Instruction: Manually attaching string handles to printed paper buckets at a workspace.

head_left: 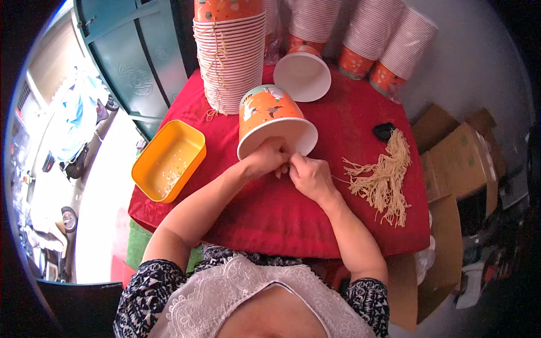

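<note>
An orange patterned paper bucket lies tilted on the red-clothed table, its white mouth facing me. My left hand is at the bucket's lower rim, its fingers bent together in front of the opening; what they pinch is too small to make out. Fingertip to fingertip with it, my right hand is closed on a thin cream string. That string trails out to the right, toward a loose bundle of cream strings with a black tie at its top.
A tall stack of nested buckets stands behind the tilted one. Beside it another bucket lies mouth forward, and wrapped stacks line the back. A yellow tray holding small white bits sits left. Cardboard boxes are at right.
</note>
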### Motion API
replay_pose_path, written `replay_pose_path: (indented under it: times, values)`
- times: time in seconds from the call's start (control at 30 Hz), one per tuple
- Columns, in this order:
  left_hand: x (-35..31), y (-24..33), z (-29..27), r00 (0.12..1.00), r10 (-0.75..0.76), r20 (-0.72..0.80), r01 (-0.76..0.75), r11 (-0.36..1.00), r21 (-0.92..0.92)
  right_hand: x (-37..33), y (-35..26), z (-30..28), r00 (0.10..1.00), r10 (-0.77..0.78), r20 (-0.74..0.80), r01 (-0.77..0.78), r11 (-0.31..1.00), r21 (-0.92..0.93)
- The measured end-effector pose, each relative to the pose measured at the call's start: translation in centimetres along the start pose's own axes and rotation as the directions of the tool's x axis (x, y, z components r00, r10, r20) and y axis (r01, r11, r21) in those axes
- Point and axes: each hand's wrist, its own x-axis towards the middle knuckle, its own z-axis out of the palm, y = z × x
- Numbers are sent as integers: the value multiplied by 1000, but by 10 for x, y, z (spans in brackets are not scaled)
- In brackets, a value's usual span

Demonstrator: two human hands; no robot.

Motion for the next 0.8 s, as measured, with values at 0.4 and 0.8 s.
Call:
replay_pose_path:
  times: [0.4,0.8]
  values:
    - [-7,-1,-5,999,23,-23,-24,1000,-2,1,-67,-30,876,-460,-142,478,867,139]
    - [-9,-3,0,998,50,-47,-51,998,-40,-1,4,9,954,257,-155,-231,958,169]
